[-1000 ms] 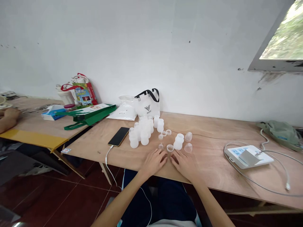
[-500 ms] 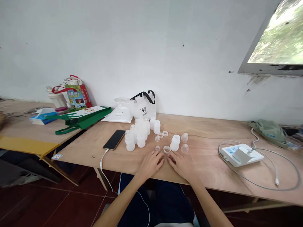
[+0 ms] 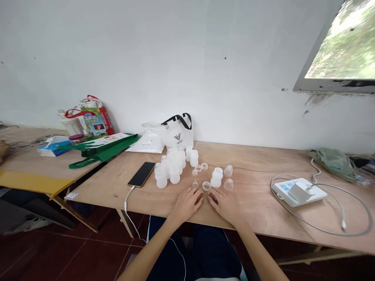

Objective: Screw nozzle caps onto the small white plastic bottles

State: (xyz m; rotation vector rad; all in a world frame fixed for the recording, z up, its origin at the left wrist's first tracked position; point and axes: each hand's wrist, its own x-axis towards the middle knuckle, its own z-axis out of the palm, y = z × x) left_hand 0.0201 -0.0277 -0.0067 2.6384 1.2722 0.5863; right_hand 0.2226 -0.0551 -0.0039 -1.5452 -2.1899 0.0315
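Ring (image 3: 206,185), small and clear, sits on the tabletop (image 3: 258,207) right off the fingertips of both hands, touched by neither as far as one can tell. The left hand (image 3: 187,203) lies palm down, fingers loosely together and flat on the wood, holding nothing. The right hand (image 3: 225,203) mirrors it just beside, fingers flat and empty too. By my reading no grasp is under way here: both hands rest at the near edge with the parts laid out ahead.

Just left of the ring stands a tiny clear piece (image 3: 195,183). Behind the ring, a lone white bottle (image 3: 216,177) stands upright, with one clear dome (image 3: 228,184) at its right and another (image 3: 228,170) a little farther back. More rings (image 3: 200,168) lie beyond.

Picking up the ring would call for only a short reach forward and a fine pinch, since it is small and low.

Farther left, a cluster of bottles (image 3: 172,166), then a phone (image 3: 141,174) on its cable. At the wall, a white bag (image 3: 177,134). Off right, a power strip (image 3: 299,192).
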